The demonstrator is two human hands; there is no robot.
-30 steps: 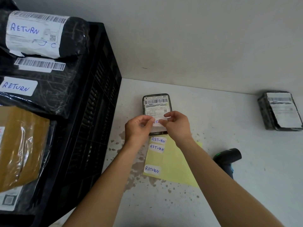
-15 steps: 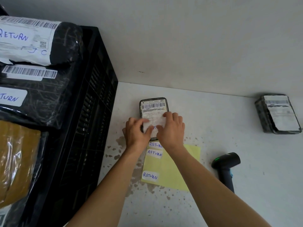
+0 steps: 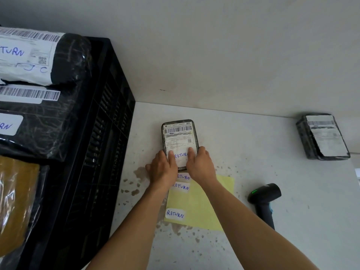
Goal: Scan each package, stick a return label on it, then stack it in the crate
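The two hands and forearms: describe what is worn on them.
Nothing is worn. The left hand and right hand are bare, with no gloves, rings, watch or bands visible. Both forearms are bare down to the frame's edge; no sleeve shows.

The scene is dimly and evenly lit, with a grey cast and only soft shadows. Faint glare is seen on the plastic-wrapped parcels (image 3: 39, 117) at left. Straight lines are bowed toward the edges, and the far package (image 3: 323, 136) is rendered blurred.

White tabletop (image 3: 292, 240): brown speckled stains (image 3: 134, 189) are scattered over its near-left part. Pale grey wall (image 3: 214, 45): set along the tabletop's far edge.
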